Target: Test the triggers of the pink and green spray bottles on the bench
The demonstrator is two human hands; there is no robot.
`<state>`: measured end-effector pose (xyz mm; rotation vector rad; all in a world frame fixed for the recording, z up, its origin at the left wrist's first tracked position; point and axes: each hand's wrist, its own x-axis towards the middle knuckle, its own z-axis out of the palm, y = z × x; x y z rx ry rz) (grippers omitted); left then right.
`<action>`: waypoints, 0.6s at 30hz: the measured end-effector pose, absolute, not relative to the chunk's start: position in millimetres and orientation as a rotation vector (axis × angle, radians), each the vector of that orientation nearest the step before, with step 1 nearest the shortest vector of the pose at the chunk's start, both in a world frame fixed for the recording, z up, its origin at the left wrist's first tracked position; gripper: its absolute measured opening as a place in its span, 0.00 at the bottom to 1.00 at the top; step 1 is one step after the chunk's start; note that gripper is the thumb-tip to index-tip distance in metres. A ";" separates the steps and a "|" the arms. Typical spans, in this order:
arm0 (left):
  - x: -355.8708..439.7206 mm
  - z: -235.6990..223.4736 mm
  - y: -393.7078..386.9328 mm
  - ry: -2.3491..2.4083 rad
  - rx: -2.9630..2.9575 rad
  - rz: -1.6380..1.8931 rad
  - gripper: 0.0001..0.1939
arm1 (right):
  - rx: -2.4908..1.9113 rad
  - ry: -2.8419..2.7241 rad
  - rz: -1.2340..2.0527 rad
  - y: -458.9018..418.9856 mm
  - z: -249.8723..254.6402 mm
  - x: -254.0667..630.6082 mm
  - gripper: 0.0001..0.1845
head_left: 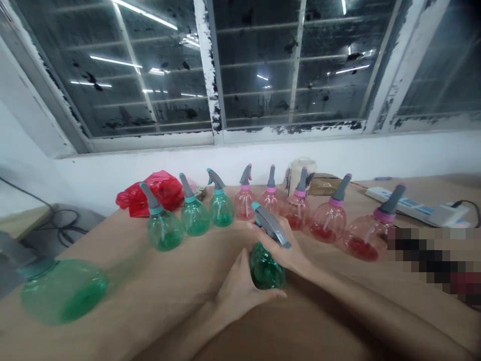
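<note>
A green see-through spray bottle (266,271) with a grey spray head (271,224) stands at the middle front of the table. My left hand (238,288) curves round the lower body of this bottle, thumb and fingers on either side. From the right, my right hand (291,250) closes round the neck just under the spray head, with its fingertips partly hidden. Behind the hands, a pink spray bottle (245,203) is among several with red liquid inside. To the left are three green spray bottles, one of them a bottle with a turquoise collar (165,230).
Another green bottle (63,293) sits at the near left edge. A red plastic bag (156,193) lies at the back left. Along the back right are a white container (300,173), a cardboard box (327,184) and a power strip (413,205) with a plugged-in adapter.
</note>
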<state>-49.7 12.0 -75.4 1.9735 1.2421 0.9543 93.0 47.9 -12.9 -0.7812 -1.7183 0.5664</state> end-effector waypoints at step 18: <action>-45.8 -66.9 9.1 1.304 1.970 0.881 0.47 | -0.800 -1.678 0.591 45.5 -21.2 96.5 0.09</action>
